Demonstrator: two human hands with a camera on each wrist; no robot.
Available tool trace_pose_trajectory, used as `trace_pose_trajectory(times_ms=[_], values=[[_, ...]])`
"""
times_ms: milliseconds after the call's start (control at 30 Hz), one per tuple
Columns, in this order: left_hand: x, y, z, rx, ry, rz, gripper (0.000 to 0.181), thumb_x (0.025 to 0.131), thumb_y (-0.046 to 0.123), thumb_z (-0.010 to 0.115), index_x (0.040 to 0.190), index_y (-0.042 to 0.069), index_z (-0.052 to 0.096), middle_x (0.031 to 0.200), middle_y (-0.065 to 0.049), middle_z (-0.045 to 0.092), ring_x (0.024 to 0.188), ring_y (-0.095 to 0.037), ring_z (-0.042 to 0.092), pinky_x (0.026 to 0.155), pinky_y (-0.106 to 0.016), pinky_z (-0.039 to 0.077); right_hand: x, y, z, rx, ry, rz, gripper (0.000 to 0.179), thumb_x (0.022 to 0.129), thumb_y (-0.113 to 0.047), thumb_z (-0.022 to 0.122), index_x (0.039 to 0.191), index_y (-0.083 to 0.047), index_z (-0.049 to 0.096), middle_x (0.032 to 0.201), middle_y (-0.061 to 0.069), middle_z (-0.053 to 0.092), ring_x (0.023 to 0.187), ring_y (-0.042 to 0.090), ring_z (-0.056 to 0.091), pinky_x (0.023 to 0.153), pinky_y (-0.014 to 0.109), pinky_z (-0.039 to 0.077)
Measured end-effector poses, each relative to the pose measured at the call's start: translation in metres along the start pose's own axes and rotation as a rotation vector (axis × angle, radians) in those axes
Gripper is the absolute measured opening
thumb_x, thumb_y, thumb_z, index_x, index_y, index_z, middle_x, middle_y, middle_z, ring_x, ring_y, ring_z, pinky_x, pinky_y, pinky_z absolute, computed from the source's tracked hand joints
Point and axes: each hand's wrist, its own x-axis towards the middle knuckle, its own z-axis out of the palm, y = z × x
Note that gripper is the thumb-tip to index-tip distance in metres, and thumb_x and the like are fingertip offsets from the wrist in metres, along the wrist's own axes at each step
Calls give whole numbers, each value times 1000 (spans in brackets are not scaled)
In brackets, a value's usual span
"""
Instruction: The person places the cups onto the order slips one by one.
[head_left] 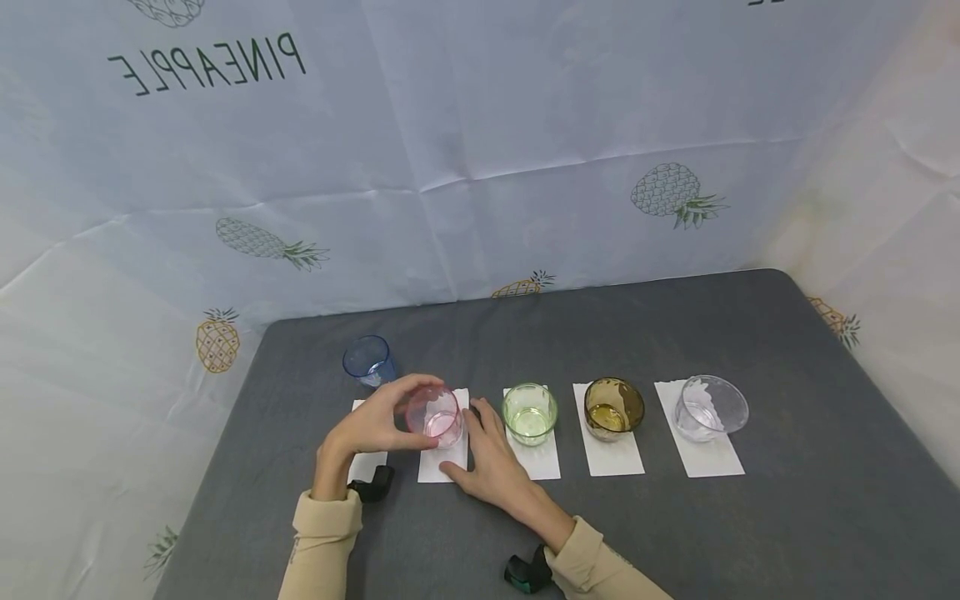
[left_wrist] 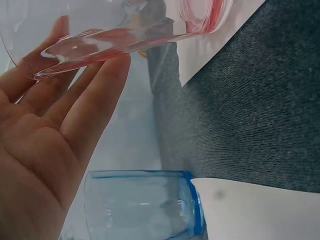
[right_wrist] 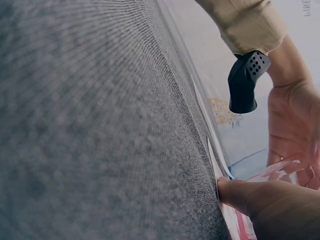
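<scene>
My left hand [head_left: 367, 427] grips a clear pink-tinted glass [head_left: 435, 417] near its rim, thumb on the near side and fingers behind. In the left wrist view the pink glass [left_wrist: 115, 42] stands by a white paper slip. Right of the glass, my right hand [head_left: 491, 468] lies low with spread fingers around the white paper slip [head_left: 442, 472] beneath it. Its thumb [right_wrist: 245, 194] touches the slip's edge in the right wrist view; whether its fingertips touch the glass I cannot tell. A blue glass [head_left: 367, 358] stands behind my left hand, beside another slip [head_left: 370, 465].
On further white slips stand a green glass [head_left: 530, 412], an amber glass [head_left: 613, 408] and a colourless glass [head_left: 708, 408], in a row to the right. The dark grey table [head_left: 810, 400] meets a pineapple-print cloth [head_left: 465, 225] at its back edge.
</scene>
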Motion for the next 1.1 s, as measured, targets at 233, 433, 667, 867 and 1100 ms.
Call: trace_pose_trajectory(times_ms=[233, 433, 667, 867, 1100], values=[[1, -1, 4, 5, 4, -5, 74, 78, 21, 89, 141, 5, 54, 136, -16, 63, 124, -34, 62, 105, -53, 53, 0, 0, 0, 11, -7, 7, 79, 84, -29, 85, 143, 8, 48, 154, 27, 38, 146, 46, 37, 115, 58, 42], [0, -1, 5, 10, 4, -10, 75, 78, 22, 90, 141, 5, 54, 135, -14, 63, 124, -34, 61, 106, -45, 53, 0, -1, 0, 14, 1, 0, 78, 83, -28, 85, 143, 9, 49, 153, 27, 38, 145, 45, 39, 115, 57, 43], [-2, -4, 6, 9, 4, -3, 74, 78, 23, 89, 141, 6, 54, 136, -14, 63, 123, -35, 61, 105, -52, 53, -1, -1, 0, 15, 17, -10, 78, 83, -26, 85, 142, 8, 49, 151, 27, 40, 143, 45, 40, 114, 57, 43], [-3, -6, 7, 9, 8, -11, 77, 77, 23, 90, 142, 5, 53, 138, -12, 62, 126, -33, 61, 107, -43, 53, -1, -2, 2, 29, 27, -5, 81, 82, -25, 87, 145, 6, 46, 151, 28, 40, 144, 46, 40, 114, 58, 43], [-5, -3, 3, 6, 21, -14, 89, 76, 26, 91, 150, 4, 45, 148, -15, 55, 135, -32, 56, 112, -56, 47, -2, -6, 2, 99, 75, -23, 93, 80, -22, 89, 154, -1, 36, 146, 21, 46, 137, 39, 48, 112, 55, 46]])
